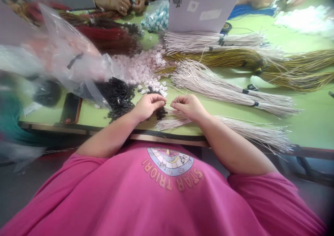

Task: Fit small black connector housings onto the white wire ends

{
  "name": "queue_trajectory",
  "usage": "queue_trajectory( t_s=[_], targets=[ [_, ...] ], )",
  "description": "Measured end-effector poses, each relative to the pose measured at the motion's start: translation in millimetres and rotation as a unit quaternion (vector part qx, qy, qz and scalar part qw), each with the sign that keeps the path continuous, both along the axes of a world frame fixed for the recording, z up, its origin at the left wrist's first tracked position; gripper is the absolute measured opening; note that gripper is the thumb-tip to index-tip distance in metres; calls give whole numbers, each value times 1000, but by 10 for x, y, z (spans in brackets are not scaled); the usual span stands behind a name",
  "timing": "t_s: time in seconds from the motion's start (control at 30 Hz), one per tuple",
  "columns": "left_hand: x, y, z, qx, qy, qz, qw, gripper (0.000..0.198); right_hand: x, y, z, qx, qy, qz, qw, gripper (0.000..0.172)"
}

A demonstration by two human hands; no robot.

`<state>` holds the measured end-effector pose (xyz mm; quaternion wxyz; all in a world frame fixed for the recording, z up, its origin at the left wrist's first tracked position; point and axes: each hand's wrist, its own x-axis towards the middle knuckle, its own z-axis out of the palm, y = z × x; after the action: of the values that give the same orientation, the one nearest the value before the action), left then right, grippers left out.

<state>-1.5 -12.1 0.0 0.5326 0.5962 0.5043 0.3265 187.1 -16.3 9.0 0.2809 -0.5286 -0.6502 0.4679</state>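
Note:
Both hands meet over the near edge of the table. My left hand (149,106) is closed in a pinch; a small dark piece shows at its fingertips, too small to name. My right hand (190,106) pinches a thin wire, whose end reaches across the narrow gap toward the left fingertips. Below the hands lies a bundle of white wires (247,131), partly hidden by my right forearm. Small black connectors (161,113) lie under and beside my left hand. Just beyond the fingers are loose white connector housings (159,86).
A larger heap of black connectors (118,97) and a clear plastic bag (70,51) lie left. White bundles (208,79) and yellow-brown wires (229,58) stretch right. A phone-like object (71,108) rests near the front edge. Co-workers' hands (130,3) work across the table, beside an upright panel (198,6).

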Motion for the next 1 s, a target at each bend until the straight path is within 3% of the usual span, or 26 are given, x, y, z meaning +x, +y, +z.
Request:
queue_trajectory(
  t_s=[0.4, 0.73, 0.87, 1.0],
  targets=[
    [-3, -16, 8, 14, 24, 24, 999, 24, 0, 9, 1, 8, -26, 3, 1000, 20],
    [45, -17, -88, 77, 74, -36, 994, 24, -30, 4, -32, -13, -24, 34, 999, 24],
    [-57, -11, 76, 118, 155, -59, 979, 24, 19, 19, -6, 4, -25, 5, 1000, 23],
    [-367, 110, 317, 184, 351, -37, 918, 26, 100, 69, -16, -40, 12, -11, 999, 26]
  ],
)
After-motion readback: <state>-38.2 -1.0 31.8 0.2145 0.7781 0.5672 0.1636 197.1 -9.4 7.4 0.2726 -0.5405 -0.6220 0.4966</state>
